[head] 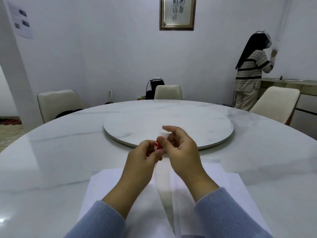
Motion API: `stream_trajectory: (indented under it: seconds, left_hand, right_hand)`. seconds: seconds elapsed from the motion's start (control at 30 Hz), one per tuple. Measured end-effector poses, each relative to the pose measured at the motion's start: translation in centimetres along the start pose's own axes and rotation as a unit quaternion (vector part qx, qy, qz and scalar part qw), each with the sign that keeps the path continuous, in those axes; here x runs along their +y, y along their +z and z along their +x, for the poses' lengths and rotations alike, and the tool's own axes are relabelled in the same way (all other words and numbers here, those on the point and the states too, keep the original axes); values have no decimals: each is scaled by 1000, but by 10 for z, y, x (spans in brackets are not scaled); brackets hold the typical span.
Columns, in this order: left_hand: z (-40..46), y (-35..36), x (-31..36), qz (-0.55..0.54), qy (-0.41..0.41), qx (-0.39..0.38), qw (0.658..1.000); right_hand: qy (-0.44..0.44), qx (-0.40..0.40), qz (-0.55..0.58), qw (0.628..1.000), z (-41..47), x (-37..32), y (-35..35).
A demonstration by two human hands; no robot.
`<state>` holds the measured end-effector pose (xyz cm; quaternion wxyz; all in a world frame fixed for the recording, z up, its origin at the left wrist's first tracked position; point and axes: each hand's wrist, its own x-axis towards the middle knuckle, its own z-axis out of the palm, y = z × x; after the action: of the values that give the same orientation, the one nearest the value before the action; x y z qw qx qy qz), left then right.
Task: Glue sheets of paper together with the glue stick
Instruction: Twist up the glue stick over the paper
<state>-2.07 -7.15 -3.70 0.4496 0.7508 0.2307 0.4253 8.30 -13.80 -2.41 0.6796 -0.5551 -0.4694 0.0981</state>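
Note:
A glue stick (158,146) with a red label and a white cap is held up above the table between both hands. My left hand (140,162) grips its red body. My right hand (181,150) pinches the white cap (163,133) at the top end. Whether the cap sits on the stick or has come apart from it is hidden by the fingers. White sheets of paper (109,184) lie flat on the table under my forearms, overlapping, with a seam running down the middle.
The round white marble table (51,152) carries a raised turntable (137,121) just beyond my hands. Cream chairs (58,103) stand around the far rim. A person in a striped top (250,73) stands at the back right by a counter.

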Motion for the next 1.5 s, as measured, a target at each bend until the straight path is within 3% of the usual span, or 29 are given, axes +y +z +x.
stream_trajectory:
  seconds: [0.1,0.23,0.43,0.53,0.63,0.77,0.97,1.1,1.3,1.5]
  left_hand:
    - [-3,-1,5,-97,-45,-44,993]
    - [-5,-6,7,-244,-100,-131,956]
    - [-8,-6,9,-308,-137,-157,928]
    - [-8,-5,10,-348,-146,-166,911]
    - [-7,-4,8,-356,-157,-151,909]
    - [-8,-3,6,-335,-161,-141,918]
    - [-7,-6,6,-352,-164,-135,912]
    - [-8,-4,5,-323,-167,-144,920]
    - [-7,-6,4,-335,-170,-126,918]
    - [-8,-3,3,-331,-174,-137,917]
  right_hand:
    - [88,-33,122,988,2,-11,-13]
    - [125,-108,158,973,1,-17,-27]
    - [112,-4,161,981,-3,-25,-11]
    - [134,-27,196,971,-3,-28,-12]
    - [129,-63,172,975,-5,-25,-13]
    - [114,-24,144,983,-5,-25,-11]
    - [121,-57,156,979,-6,-27,-10]
    - [131,-3,127,983,-7,-25,-6]
    - [136,-36,126,982,-7,-28,-8]
    - [140,-15,119,983,-4,-30,-11]
